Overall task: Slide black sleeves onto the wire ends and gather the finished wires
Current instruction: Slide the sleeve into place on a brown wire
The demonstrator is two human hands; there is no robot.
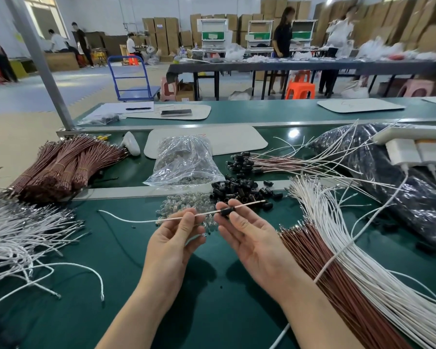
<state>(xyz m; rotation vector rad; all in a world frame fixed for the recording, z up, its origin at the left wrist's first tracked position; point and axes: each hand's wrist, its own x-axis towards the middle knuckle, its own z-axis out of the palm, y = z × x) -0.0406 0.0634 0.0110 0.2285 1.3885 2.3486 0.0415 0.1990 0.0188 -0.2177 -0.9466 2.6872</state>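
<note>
Far left, loose white wires (23,238) sprawled on my green table (212,285), with bundled brown wires (61,167) behind them. My left hand (171,238) pinched a white wire (146,220) between thumb and fingertips, level above the table. A black sleeve (227,211) sat on that wire, short of its right tip, and my right hand (252,233) gripped it with thumb and fingertips. Just beyond lay the sleeve pile (242,188); rightward, brown and white wires (337,273) fanned out.

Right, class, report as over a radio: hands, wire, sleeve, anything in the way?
Left hand pinches white wire. Right hand pinches black sleeve, threaded on, wire end showing beyond it. Loose sleeve pile just behind, not blocking.
</note>
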